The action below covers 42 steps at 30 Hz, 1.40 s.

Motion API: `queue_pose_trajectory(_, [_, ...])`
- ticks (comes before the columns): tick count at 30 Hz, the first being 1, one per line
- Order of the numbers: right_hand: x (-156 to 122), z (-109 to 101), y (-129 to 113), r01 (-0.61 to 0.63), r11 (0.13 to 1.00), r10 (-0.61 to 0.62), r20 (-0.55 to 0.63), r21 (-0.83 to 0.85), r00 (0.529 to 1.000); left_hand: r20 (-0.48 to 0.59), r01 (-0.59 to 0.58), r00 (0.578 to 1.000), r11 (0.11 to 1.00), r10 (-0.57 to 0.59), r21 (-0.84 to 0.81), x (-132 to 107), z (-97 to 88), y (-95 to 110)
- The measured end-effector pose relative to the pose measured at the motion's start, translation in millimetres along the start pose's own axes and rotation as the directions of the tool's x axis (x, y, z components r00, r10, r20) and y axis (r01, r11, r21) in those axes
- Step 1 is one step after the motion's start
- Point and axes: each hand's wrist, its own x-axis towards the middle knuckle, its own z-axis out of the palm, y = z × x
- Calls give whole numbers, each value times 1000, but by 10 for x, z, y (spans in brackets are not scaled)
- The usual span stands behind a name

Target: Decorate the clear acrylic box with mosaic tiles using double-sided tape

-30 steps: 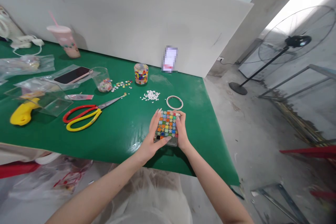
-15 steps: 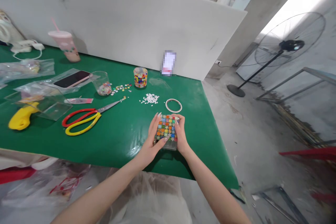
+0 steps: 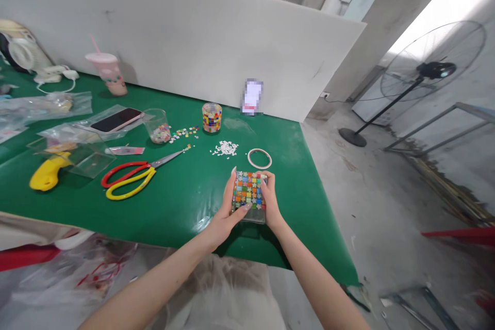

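Between my two hands is a clear box covered with rows of colourful mosaic tiles [image 3: 247,188], some square and some star-shaped; a strip at its near end is bare. My left hand [image 3: 227,211] grips the left side, thumb lying across the lower tiles. My right hand [image 3: 271,200] wraps the right side with its thumb on the tiled face. Just beyond the box lie a white ring [image 3: 259,150] and a pile of small white tiles [image 3: 226,148]. A round cup with mosaic bands [image 3: 212,117] stands farther back.
On the green table [image 3: 185,216] lie red-and-yellow scissors [image 3: 131,180], a clear cup of beads [image 3: 159,131], a phone [image 3: 116,119], a yellow-handled tool [image 3: 48,172] and a clear plastic box [image 3: 91,157]. A pink tumbler [image 3: 108,75] stands by the white panel [image 3: 185,36]; a blurred upright screen [image 3: 252,97] leans there.
The whole view has shifted slightly, so everything appears a little farther right. Both hands keep their hold on the tiled box, with the left fingers barely moved.
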Motion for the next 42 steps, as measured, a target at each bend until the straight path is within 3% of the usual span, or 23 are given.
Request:
queue_pose_trajectory(4, [51,-10,59,-34,999,34,-33,0,999,21,-76,997,967,73,242,52,-84,-18])
queue_pose_trajectory(7, [93,-29,95,-70,998,70,-55,-4,996,26,-159,984,817,174,555,141,-261,67])
queue_pose_trajectory(9, [106,-40,103,-89,996,88,-66,-8,994,-28,-146,975,732,220,665,223,-466,191])
queue_pose_trajectory(12, [108,-46,102,-106,994,105,-63,-21,992,-130,-58,960,628,250,776,390,-885,427])
queue_pose_trajectory(16, [178,7,116,-84,994,80,-61,-70,995,-240,131,952,460,187,878,748,-1464,692])
queue_pose_trajectory(20, [332,111,137,-36,989,29,-50,-142,998,-327,283,931,245,162,927,1212,-1813,761])
queue_pose_trajectory(23, [392,85,112,23,978,-36,-59,-205,998,-414,403,903,105,114,909,1480,-1887,677])
queue_pose_trajectory(27, [430,-163,27,136,949,-176,-118,-284,977,-471,472,881,-25,41,881,1673,-1863,534])
queue_pose_trajectory(33, [590,-452,-16,138,927,-231,-241,-349,943,-393,383,918,-141,-52,913,1754,-1858,476])
queue_pose_trajectory(38, [587,-428,23,104,920,-212,-258,-377,943,-357,335,930,-205,-85,920,1772,-1884,505])
queue_pose_trajectory(42, [548,-369,40,99,911,-210,-245,-400,946,-390,369,920,-240,-48,898,1799,-1854,517])
